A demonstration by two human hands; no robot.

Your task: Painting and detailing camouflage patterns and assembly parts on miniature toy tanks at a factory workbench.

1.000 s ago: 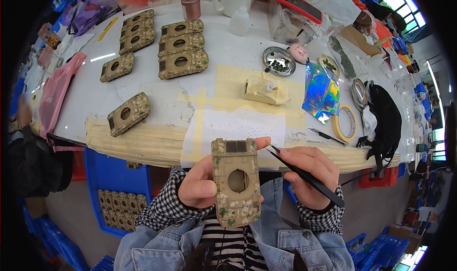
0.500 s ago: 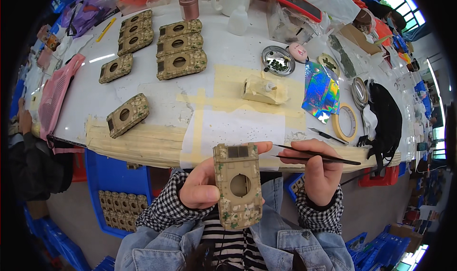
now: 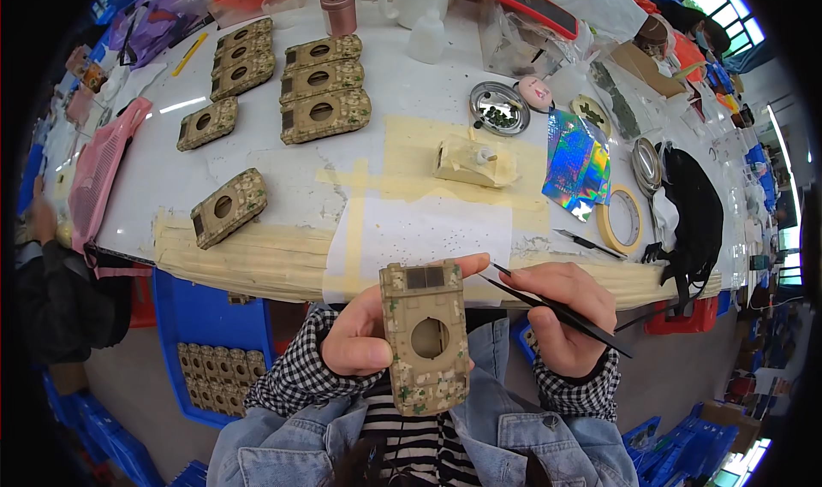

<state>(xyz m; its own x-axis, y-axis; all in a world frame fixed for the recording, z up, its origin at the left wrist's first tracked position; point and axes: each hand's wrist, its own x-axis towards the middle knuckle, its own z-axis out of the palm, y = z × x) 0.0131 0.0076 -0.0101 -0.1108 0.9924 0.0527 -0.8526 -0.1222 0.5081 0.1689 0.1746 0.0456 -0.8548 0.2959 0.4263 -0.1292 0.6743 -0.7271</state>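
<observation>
Closest to the person's lap, the hull [image 3: 425,305] is held up just off the table edge, its round opening facing up; the left hand [image 3: 358,341] grips it, thumb pressed on the left side, fingers mostly hidden beneath, index reaching past the far end. It looks like a light, stiff, hollow shell, matt enough not to slip; the patterned surface could scuff, so the long sides seem the best hold. The right hand [image 3: 572,341] pinches black tweezers [image 3: 591,334], tips slightly parted near that index finger; I can't tell whether they carry anything. Those tips and the finger crowd the hull's far right corner. Beyond lies white paper [image 3: 419,226] scattered with specks, easily disturbed, then a knife [image 3: 591,245], a tape roll [image 3: 604,220], a spare hull [image 3: 247,196], a taped block [image 3: 471,163], foil sheets [image 3: 575,166] and, farther, a steel dish [image 3: 517,121] of green bits.
</observation>
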